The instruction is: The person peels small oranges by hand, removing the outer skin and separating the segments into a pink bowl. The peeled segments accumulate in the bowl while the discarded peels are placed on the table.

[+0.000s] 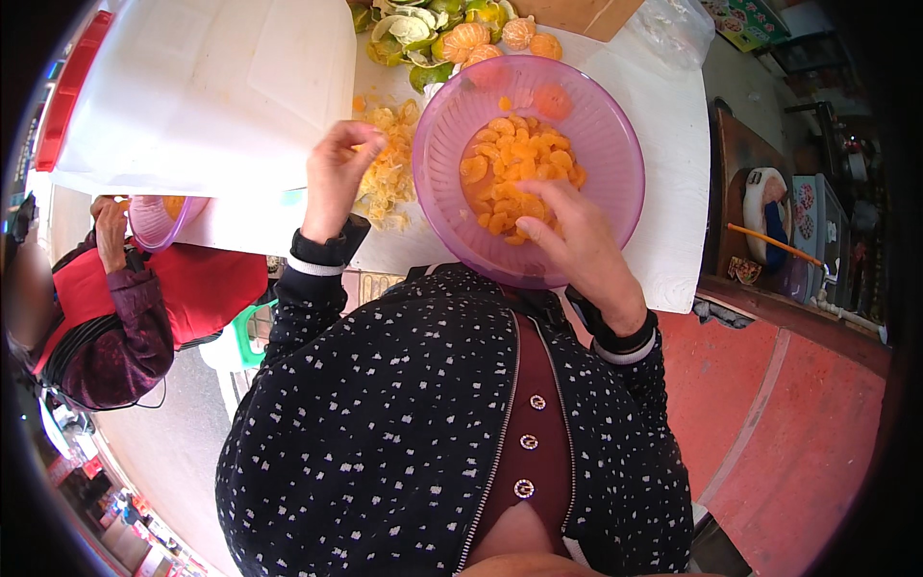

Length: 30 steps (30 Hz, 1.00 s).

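Observation:
A pink translucent plastic basin (613, 130) holds many peeled orange citrus segments (530, 162). My right hand (584, 241) hangs over the segments with thumb and forefinger apart, nothing visible between them. To the basin's left, my left hand (339, 173) is over the edge of a heap of segment skins (389, 180). Its thumb and fingertips are drawn together; whether a scrap is pinched there is hidden. Behind the basin sit several peeled mandarins (465, 42), beside green citrus peels (404, 36).
A large whitish plastic container (209, 94) with a red rim (72, 94) takes up the table's left side. A cardboard box (577, 16) and a clear plastic bag (670, 32) lie at the back. Another person (122, 310) works at lower left by a second pink basin (162, 220).

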Each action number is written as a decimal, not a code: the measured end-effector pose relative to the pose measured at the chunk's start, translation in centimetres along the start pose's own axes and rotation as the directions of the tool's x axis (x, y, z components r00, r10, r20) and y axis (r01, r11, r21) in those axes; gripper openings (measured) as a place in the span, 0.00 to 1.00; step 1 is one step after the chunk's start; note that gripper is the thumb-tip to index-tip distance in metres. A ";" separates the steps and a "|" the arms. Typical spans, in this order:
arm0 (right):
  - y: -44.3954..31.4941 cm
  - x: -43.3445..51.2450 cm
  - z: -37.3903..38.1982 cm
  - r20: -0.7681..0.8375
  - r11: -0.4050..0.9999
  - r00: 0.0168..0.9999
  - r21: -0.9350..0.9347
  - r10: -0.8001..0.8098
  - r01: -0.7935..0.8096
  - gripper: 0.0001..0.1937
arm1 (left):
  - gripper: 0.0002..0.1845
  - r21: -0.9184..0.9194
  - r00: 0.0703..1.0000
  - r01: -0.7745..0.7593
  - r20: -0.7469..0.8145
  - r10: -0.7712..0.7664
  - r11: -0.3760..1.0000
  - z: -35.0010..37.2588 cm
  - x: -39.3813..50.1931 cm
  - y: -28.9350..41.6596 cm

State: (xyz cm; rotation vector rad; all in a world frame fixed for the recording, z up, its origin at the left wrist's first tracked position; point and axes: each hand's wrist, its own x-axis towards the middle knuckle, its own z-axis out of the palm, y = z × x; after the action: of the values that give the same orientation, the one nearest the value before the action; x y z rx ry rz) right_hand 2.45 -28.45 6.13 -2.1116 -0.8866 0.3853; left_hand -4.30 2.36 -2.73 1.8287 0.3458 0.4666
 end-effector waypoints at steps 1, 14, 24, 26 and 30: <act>0.0 -0.1 0.2 0.024 1.000 1.000 0.006 0.014 -0.014 0.17 | 0.13 0.156 0.999 0.028 0.032 -0.033 0.987 0.1 -0.2 -0.3; -1.2 2.3 1.6 0.180 0.994 0.979 -0.035 -0.092 0.100 0.16 | 0.06 0.029 0.990 0.137 0.019 -0.137 0.990 0.5 -1.2 -0.2; -1.6 7.4 8.7 0.165 0.761 0.807 -0.272 -0.567 0.590 0.09 | 0.08 0.139 0.991 0.133 0.016 -0.136 0.981 0.0 -3.0 -1.7; -1.3 7.8 10.3 0.259 0.671 0.804 -0.447 -0.536 0.592 0.08 | 0.10 0.227 0.993 0.114 0.001 -0.117 0.967 0.1 -3.4 -1.4; -0.3 7.9 11.6 0.216 0.638 0.798 -0.500 -0.563 0.585 0.06 | 0.12 0.260 0.987 0.158 -0.013 -0.160 0.953 0.1 -3.2 -0.7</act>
State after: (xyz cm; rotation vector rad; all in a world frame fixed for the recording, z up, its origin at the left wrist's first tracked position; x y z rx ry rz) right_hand 1.75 -16.23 -0.84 -2.1462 -1.8016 -0.2030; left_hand -7.11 1.03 -3.83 2.0368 0.5669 0.3116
